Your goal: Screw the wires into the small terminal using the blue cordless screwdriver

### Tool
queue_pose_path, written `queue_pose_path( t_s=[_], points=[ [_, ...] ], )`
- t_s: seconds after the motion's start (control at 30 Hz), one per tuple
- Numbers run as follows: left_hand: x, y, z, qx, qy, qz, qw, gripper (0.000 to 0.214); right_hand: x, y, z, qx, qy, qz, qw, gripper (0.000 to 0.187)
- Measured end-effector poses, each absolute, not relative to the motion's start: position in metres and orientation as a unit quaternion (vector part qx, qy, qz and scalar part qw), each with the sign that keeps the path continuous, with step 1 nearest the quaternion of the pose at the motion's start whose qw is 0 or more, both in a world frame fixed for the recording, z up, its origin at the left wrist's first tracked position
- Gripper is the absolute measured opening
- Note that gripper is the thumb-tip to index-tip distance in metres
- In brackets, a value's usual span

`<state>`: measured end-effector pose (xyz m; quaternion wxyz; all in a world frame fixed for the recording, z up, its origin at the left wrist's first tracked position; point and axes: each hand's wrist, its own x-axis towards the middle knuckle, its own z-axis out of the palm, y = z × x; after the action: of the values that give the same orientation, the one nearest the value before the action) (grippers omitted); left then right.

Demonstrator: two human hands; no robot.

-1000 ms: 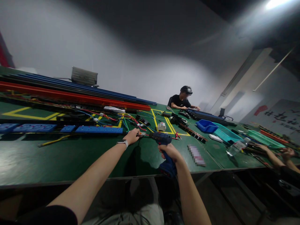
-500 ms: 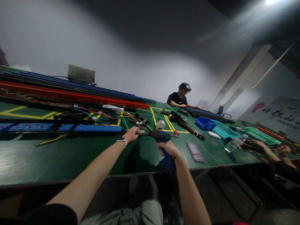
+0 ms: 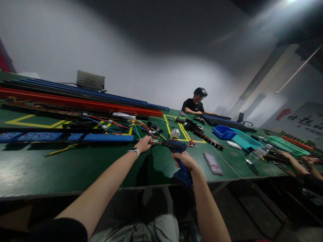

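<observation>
The drill (image 3: pixel 174 145) has a rounded, matt blue barrel, a slim dark nose and a thick grip ending in a blocky base. The right hand (image 3: pixel 185 160) wraps its fingers around that grip. The left hand (image 3: pixel 144 144), with a pale watch (image 3: pixel 133 152) strapped at its wrist, closes its fingertips on a small piece (image 3: pixel 153 141), whitish with a touch of orange and boxy as far as it shows.

The drill is held over the near part of the table (image 3: pixel 83 174), right of the piece. Its barrel lies roughly level, its long axis running left to right, and its nose points left at the piece; the grip drops toward the near edge. A thin reddish bit spans the short gap, but whether its tip touches the piece is too small to tell.

The table is smooth, green and faintly glossy. Left of the left hand lies a long, straight strip (image 3: pixel 108 137) with flat blue faces. Beyond the hands sit thin, curling wires (image 3: pixel 137 131) in several colours and a squarish white block (image 3: pixel 175 133). To the right, a clear, ribbed plastic bottle (image 3: pixel 258 153) lies near a teal tray (image 3: pixel 247 139).
</observation>
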<state>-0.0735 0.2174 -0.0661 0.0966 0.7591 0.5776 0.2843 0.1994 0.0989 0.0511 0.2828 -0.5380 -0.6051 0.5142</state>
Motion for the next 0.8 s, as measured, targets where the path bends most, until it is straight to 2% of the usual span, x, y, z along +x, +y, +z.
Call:
queue_pose_path(
  t_s=[0.8],
  points=[
    [-0.0731,0.2166,-0.0626,0.759,0.573,0.289,0.106,0.023,0.2007,0.1,0.05,-0.541,-0.614,0.506,0.272,0.019]
  ],
)
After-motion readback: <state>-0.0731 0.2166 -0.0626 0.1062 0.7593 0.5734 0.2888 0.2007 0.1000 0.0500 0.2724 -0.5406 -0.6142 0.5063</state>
